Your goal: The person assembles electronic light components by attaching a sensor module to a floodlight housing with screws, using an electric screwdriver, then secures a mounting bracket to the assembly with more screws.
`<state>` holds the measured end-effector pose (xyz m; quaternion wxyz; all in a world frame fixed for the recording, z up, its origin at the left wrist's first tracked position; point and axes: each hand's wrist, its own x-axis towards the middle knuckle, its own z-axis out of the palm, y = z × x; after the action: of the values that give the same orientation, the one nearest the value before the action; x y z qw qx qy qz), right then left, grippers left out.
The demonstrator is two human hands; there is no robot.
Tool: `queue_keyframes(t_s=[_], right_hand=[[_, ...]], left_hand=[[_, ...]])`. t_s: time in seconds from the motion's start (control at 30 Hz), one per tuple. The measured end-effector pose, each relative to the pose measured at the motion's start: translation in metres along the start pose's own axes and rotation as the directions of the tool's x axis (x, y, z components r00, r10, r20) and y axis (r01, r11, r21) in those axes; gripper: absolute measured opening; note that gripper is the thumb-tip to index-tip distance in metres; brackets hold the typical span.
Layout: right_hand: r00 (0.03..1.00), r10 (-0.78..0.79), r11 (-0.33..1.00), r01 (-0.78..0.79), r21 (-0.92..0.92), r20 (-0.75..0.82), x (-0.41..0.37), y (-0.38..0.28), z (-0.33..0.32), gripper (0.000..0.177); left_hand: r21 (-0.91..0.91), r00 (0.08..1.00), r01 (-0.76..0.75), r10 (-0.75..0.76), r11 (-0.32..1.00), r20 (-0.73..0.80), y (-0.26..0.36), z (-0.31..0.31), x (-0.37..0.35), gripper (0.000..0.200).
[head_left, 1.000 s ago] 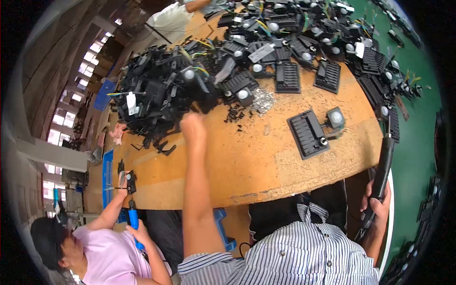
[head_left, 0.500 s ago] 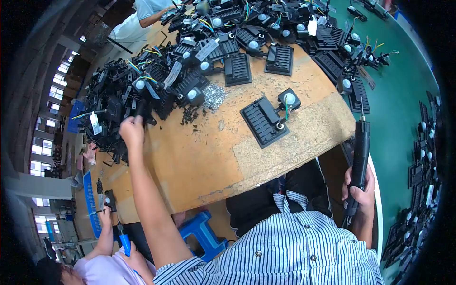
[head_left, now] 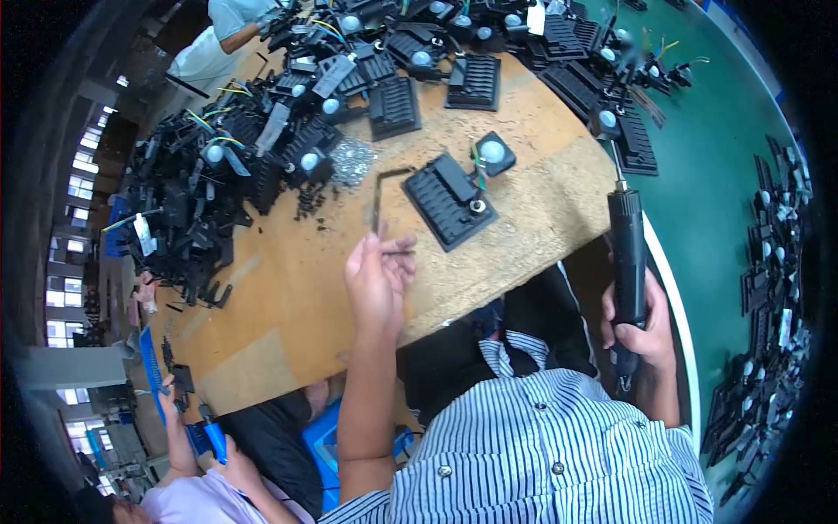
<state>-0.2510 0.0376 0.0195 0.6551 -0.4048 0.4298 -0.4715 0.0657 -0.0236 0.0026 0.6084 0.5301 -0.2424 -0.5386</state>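
My left hand (head_left: 381, 278) grips a thin black U-shaped bracket (head_left: 377, 203) between thumb and fingers, over the near part of the table. Just right of it a black finned floodlight (head_left: 447, 203) lies face down, fins up. A sensor head with a white dome (head_left: 493, 152) sits at its upper right corner, joined by a short green wire. At the table's right edge, my right hand (head_left: 644, 330) is wrapped round a black electric screwdriver (head_left: 627, 240), its bit pointing up and away from me.
A pile of black brackets and lamp parts (head_left: 188, 196) covers the table's left side. Small silver hardware (head_left: 352, 163) and black screws (head_left: 312, 203) lie beside it. More floodlights (head_left: 394, 107) crowd the back. A green surface (head_left: 690, 218) runs along the right. Co-workers sit left and far.
My left hand has come from the parts pile to beside the floodlight, now with a bracket in it. My right hand still holds the screwdriver. The whole view has shifted slightly.
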Motion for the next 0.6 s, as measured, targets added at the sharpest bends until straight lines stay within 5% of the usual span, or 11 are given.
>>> queue_keyframes(t_s=[0.03,0.2,0.43,0.57,0.6], right_hand=[[0.999,-0.004,1.0,0.003,0.011,0.031,-0.001,0.0,-0.002,0.076],[1.0,-0.014,0.999,0.015,0.028,-0.014,-0.008,0.011,-0.014,0.078],[0.999,0.013,0.999,-0.012,0.03,-0.037,-0.008,0.012,-0.023,0.08],[1.0,0.014,1.0,-0.013,0.022,-0.021,-0.007,0.01,-0.024,0.079],[1.0,0.01,1.0,-0.01,0.025,-0.017,-0.007,0.011,-0.024,0.079]], left_hand=[[-0.03,0.999,-0.028,0.027,0.999,-0.035,-0.007,0.008,0.003,0.03],[0.425,0.989,-0.13,0.149,0.896,-0.011,-0.009,0.034,-0.006,0.04],[0.847,0.97,-0.181,0.235,0.499,0.068,0.008,0.034,-0.006,0.035],[0.906,0.947,-0.29,0.23,0.309,0.224,0.01,0.005,0.015,0.031],[0.846,0.977,-0.202,0.156,0.493,0.142,0.012,0.007,0.013,0.03]])
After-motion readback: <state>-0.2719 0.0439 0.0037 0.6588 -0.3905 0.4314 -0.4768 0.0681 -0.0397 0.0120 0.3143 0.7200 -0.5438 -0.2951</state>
